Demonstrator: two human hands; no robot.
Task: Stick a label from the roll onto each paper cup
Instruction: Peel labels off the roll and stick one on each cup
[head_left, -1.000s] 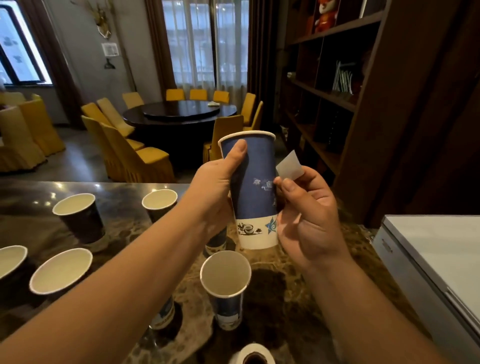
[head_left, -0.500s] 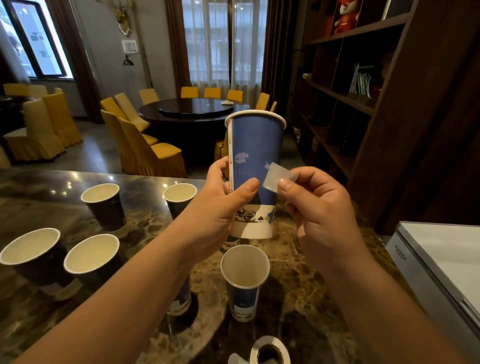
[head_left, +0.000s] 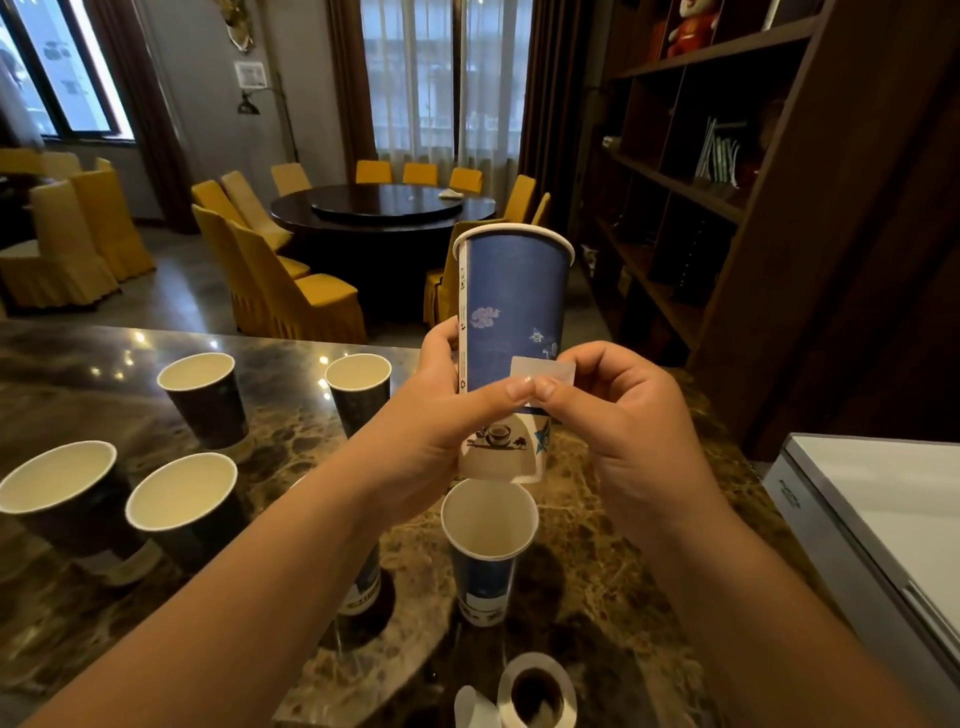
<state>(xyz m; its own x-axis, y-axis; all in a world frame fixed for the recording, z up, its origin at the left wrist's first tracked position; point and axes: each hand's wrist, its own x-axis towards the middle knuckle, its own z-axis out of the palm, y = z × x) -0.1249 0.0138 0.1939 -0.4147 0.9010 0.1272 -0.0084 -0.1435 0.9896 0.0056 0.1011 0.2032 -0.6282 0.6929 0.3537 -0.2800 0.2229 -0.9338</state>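
Centre frame, my left hand (head_left: 441, 415) grips the blue paper cup (head_left: 514, 322) upright; my right hand (head_left: 623, 415) pinches a label (head_left: 543, 370) against its side.

round table (head_left: 384, 208) | yellow chairs (head_left: 291, 280) | bookshelf (head_left: 691, 156) | white box (head_left: 883, 514)

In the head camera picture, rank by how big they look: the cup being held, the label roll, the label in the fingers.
1. Held cup, largest, though it is nearest the camera.
2. Label roll, partly cut off by the bottom edge.
3. Label, smallest.
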